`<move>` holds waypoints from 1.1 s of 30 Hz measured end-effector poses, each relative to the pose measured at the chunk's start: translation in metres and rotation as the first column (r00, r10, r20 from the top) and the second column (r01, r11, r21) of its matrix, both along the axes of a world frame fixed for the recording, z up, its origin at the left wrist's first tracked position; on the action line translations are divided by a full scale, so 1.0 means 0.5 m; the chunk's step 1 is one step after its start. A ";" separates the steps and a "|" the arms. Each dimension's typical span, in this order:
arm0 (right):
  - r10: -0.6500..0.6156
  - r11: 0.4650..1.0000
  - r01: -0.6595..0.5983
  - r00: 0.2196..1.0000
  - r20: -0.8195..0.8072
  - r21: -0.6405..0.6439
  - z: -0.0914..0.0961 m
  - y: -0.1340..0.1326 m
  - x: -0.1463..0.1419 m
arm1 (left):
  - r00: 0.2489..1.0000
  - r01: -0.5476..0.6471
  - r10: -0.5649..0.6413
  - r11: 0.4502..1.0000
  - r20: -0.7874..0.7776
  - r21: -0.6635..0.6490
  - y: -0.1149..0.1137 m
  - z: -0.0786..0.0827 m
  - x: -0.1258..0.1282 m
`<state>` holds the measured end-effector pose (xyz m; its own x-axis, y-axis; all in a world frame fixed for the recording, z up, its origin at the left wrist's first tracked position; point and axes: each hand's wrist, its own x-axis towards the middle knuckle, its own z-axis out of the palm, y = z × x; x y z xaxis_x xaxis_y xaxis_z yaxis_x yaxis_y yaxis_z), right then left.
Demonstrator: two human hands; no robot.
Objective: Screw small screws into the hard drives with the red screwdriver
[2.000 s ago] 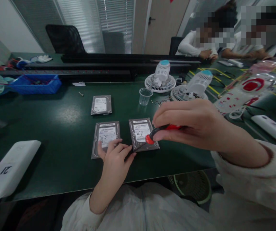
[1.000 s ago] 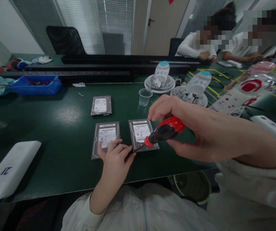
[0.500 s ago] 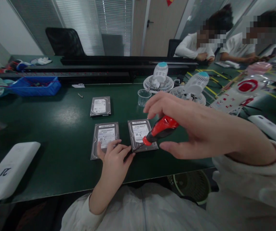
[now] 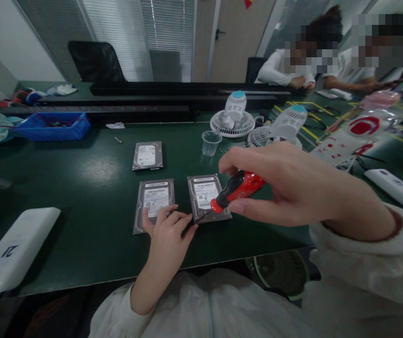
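Two hard drives lie side by side near the table's front edge: the left drive (image 4: 154, 203) and the right drive (image 4: 205, 194). A third drive (image 4: 147, 155) lies farther back. My right hand (image 4: 292, 185) grips a red and black screwdriver (image 4: 234, 190) whose tip rests on the right drive's near left corner. My left hand (image 4: 168, 230) lies with fingers stretched flat, over the left drive's near edge, fingertips touching the right drive's corner.
A clear plastic cup (image 4: 210, 142) and two small white fans (image 4: 234, 115) (image 4: 282, 126) stand behind the drives. A white device (image 4: 13, 249) lies at the left front, a blue bin (image 4: 51, 126) at the back left. Other people sit at the far right.
My right hand has turned about the screwdriver handle, fingers loosening and closing again, while the tip stayed on the drive's corner. My left hand has not moved.
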<state>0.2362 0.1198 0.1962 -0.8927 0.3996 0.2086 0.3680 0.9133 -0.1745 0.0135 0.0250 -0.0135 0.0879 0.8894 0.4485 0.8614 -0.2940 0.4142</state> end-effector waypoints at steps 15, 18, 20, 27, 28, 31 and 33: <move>-0.090 0.995 0.089 0.996 0.008 0.032 -0.003 -0.002 -0.009 | 1.000 -0.004 0.003 1.000 -0.007 -0.023 -0.002 -0.001 -0.002; -0.070 0.997 0.071 0.997 0.036 -0.006 0.009 -0.011 -0.004 | 1.000 -0.004 0.004 1.000 0.017 -0.027 -0.002 -0.002 -0.003; -0.043 0.998 0.045 0.998 0.045 -0.044 0.015 -0.013 -0.001 | 1.000 -0.010 0.011 0.999 0.025 -0.032 -0.002 -0.001 -0.002; -0.030 0.999 0.031 0.999 0.016 -0.027 0.003 0.003 -0.006 | 1.000 -0.010 0.010 0.999 0.000 -0.044 -0.003 0.003 0.000; -0.034 0.999 0.034 0.999 0.010 -0.019 0.001 0.005 -0.007 | 1.000 -0.010 0.010 0.999 -0.001 -0.041 -0.003 0.003 0.000; -0.032 0.999 0.032 0.999 0.016 -0.022 0.003 0.005 -0.004 | 1.000 -0.008 0.008 1.000 0.001 -0.026 -0.002 0.001 0.000; -0.015 0.999 0.017 0.999 0.028 -0.051 0.010 0.000 0.001 | 1.000 -0.008 0.008 1.000 0.005 -0.020 -0.002 0.001 0.000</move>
